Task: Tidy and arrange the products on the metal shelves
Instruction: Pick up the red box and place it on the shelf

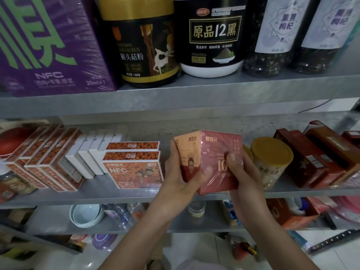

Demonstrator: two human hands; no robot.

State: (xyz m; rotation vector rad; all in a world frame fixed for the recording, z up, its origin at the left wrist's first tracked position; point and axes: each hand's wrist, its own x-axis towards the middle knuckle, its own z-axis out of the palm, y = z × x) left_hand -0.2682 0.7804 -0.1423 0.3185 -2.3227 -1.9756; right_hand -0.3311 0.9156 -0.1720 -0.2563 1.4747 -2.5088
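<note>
Grey metal shelf [136, 193], placing step in hand.
The pink-red shrink-wrapped cardboard box [218, 151] is at its front edge, grasped by left grip [179, 178] and right grip [243, 172]. Next it probably needs setting squarely between orange cartons [134, 172] leftward and gold-lidded jar [270, 162] rightward.

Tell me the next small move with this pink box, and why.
Probably lower the pink box onto the shelf. The left hand and right hand hold it at the gap between the orange stack and the can, which looks wide enough for it.
</note>
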